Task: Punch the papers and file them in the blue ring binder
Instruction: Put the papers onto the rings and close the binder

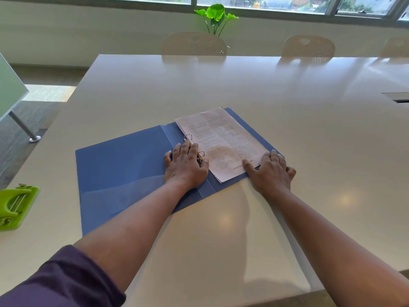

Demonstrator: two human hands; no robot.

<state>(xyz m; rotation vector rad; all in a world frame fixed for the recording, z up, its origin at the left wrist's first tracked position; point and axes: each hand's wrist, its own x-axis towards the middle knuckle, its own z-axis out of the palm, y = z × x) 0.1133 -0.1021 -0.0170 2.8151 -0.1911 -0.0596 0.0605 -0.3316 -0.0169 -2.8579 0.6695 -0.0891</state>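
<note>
Left hand (185, 165) over binder rings (194, 145)

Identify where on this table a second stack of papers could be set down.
Bare table lies beyond the blue ring binder and right of the right hand. Crowded: left hand at the rings, papers, green punch at left edge.

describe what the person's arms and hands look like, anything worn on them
Both forearms are bare down to the hands. The left arm shows a dark purple sleeve pushed up near the elbow; no sleeve shows on the right arm. The left hand and right hand wear no gloves, and no rings, watch or bracelet are visible on either.
</note>
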